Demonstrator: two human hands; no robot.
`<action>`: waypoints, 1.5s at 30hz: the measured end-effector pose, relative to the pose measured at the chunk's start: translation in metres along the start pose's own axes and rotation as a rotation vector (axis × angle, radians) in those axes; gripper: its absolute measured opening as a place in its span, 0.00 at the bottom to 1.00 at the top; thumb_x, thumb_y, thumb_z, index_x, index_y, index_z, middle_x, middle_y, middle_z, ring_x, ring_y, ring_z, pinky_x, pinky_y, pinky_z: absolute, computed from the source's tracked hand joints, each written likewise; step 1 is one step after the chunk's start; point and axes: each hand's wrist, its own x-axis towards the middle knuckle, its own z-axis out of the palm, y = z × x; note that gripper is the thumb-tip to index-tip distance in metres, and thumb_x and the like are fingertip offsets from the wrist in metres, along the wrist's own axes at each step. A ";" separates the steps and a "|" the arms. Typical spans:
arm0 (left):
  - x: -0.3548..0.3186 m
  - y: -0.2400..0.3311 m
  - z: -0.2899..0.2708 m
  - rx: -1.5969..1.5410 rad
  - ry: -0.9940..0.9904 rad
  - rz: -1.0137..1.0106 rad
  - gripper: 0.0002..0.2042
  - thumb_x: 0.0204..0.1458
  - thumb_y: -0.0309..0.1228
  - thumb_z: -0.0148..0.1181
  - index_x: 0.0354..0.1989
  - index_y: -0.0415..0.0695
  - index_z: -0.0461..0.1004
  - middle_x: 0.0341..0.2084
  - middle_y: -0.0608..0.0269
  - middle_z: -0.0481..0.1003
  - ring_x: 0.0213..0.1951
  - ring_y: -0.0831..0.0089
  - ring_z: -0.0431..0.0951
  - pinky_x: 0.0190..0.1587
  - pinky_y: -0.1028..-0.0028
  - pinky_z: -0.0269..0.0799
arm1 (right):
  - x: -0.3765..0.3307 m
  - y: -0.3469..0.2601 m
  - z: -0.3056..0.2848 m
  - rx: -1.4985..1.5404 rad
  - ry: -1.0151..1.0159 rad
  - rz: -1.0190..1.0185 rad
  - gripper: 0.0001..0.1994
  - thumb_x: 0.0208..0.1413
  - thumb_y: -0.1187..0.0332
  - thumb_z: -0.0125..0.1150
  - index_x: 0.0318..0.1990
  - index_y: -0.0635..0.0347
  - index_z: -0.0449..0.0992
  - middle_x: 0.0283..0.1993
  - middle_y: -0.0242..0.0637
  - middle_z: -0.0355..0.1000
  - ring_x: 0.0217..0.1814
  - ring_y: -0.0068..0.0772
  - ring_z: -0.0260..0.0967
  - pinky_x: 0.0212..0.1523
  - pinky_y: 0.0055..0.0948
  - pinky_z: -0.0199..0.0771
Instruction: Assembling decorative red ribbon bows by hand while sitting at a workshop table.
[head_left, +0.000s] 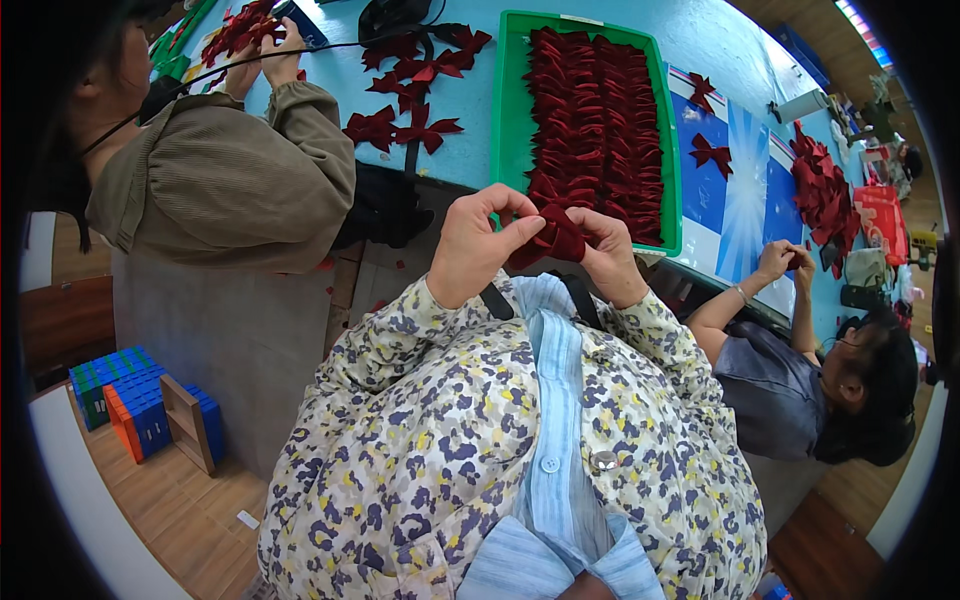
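The fingers of the left hand are curled and pressed onto a dark red fabric bow, pinching its left side between thumb and fingertips. The right hand grips the bow's right side, its fingers folded tight over the cloth. The bow is held up in the air between both hands, just above the person's chest and near the front edge of the blue surface. Both forearms wear sleeves of a floral-print jacket in cream, navy and yellow, over a pale blue striped shirt.

Just beyond the hands, a green plastic tray rests on the surface, packed with rows of the same dark red bows. Loose red bows lie to the left of the tray, and two more lie to its right on a blue and white printed sheet. A heap of red bows sits farther right.

At the left, a person in an olive-brown jacket works red pieces with both hands at the surface. At the right, another person in a grey-blue top holds something red with raised hands. On the wooden floor at lower left stands a stack of blue, green and orange blocks.
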 end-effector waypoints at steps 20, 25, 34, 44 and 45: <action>0.033 0.008 -0.013 -0.516 -0.170 -0.206 0.07 0.56 0.25 0.51 0.42 0.40 0.65 0.31 0.67 0.74 0.32 0.81 0.74 0.36 0.81 0.69 | 0.007 -0.020 -0.004 -0.476 0.037 -0.163 0.06 0.48 0.75 0.62 0.35 0.66 0.75 0.26 0.32 0.71 0.27 0.12 0.63 0.27 0.18 0.64; 0.038 0.022 -0.013 -0.630 -0.181 -0.289 0.11 0.54 0.25 0.53 0.45 0.40 0.64 0.38 0.64 0.73 0.40 0.80 0.74 0.44 0.79 0.68 | 0.008 -0.024 -0.006 -0.297 0.007 -0.091 0.07 0.51 0.73 0.61 0.36 0.66 0.76 0.28 0.26 0.72 0.30 0.10 0.63 0.30 0.16 0.65; 0.031 0.018 -0.026 -0.278 -0.370 -0.301 0.14 0.51 0.25 0.58 0.46 0.36 0.67 0.37 0.65 0.73 0.38 0.80 0.74 0.44 0.80 0.69 | 0.009 -0.033 -0.035 0.097 0.017 0.038 0.08 0.54 0.68 0.59 0.36 0.64 0.76 0.32 0.27 0.73 0.35 0.12 0.66 0.38 0.17 0.67; 0.027 0.013 -0.010 -0.363 -0.375 -0.229 0.08 0.48 0.24 0.61 0.36 0.36 0.74 0.30 0.63 0.77 0.33 0.79 0.76 0.38 0.79 0.73 | 0.007 -0.033 -0.053 0.051 0.008 0.088 0.08 0.54 0.68 0.60 0.37 0.64 0.76 0.32 0.26 0.73 0.35 0.12 0.66 0.39 0.16 0.66; 0.027 0.014 -0.009 -0.404 -0.383 -0.194 0.08 0.47 0.22 0.62 0.37 0.36 0.75 0.31 0.63 0.77 0.33 0.78 0.77 0.38 0.77 0.73 | 0.007 -0.034 -0.053 0.067 -0.003 0.104 0.08 0.54 0.68 0.60 0.37 0.64 0.76 0.33 0.26 0.73 0.35 0.12 0.66 0.38 0.16 0.66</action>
